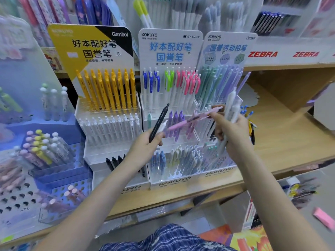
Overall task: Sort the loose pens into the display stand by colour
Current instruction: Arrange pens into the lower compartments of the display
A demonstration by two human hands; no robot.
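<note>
1. Display stand (174, 182), frame centre: tiers hold yellow, white, blue, green, pink and purple pens.
2. Right hand (233, 131) grips a white pen bundle (233, 105) and pinches a pink pen (192, 120); lower ends hidden.
3. Left hand (145, 144) grasps a black pen (159, 122).

Illumination is bright, even and cool-white, apparently from overhead. Shadows are faint; a soft one lies in the recess under the light wooden shelf (290, 82). Mild glare washes out the clear plastic pen display stand (174, 180) tiers. The centre is reasonably sharp: printed header cards are legible. The edges are smeared and bowed by wide-angle distortion, notably the blue perforated pen tray (59, 180) and the upper racks.
</note>
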